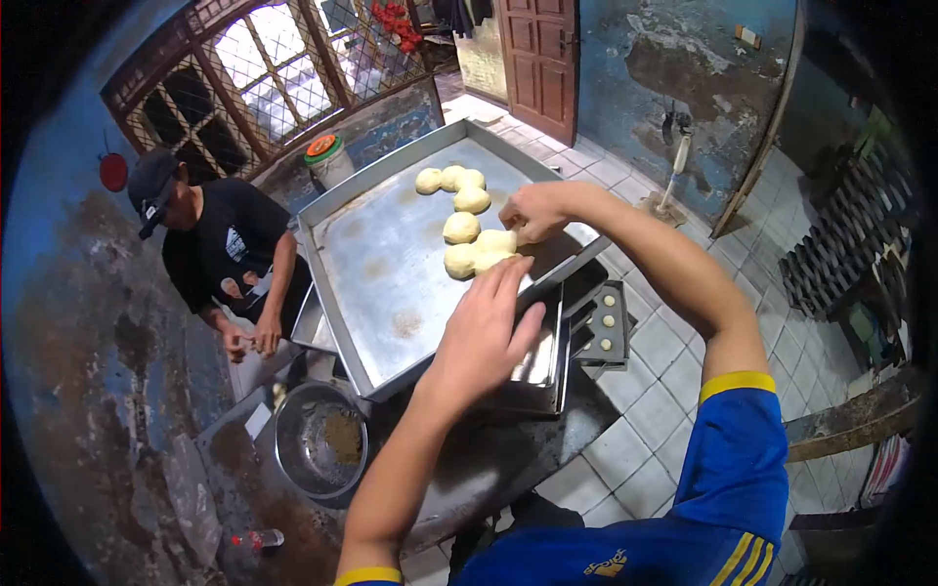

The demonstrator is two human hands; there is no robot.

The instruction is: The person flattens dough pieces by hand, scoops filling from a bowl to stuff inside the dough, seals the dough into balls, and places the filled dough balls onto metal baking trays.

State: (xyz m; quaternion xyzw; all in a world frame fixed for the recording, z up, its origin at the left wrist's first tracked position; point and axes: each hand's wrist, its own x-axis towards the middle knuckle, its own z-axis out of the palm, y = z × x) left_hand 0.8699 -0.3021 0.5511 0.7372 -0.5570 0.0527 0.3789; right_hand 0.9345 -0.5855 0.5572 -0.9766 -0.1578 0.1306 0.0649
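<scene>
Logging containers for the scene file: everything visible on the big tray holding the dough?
The big tray is a shallow, four-sided pan of what looks like dull grey metal, with raised walls and brownish blotches on its floor. It sits open side up above other metal trays. Pale dough balls lie in a crooked row toward its right side. The left hand and right hand reach in over its walls; whether either touches the metal is unclear.

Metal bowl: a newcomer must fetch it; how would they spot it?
Find the big tray holding dough balls. Down-left of its lowest corner in view, on the table, sits the metal bowl. Its round rim sets it apart from that rectangular tray.
</scene>
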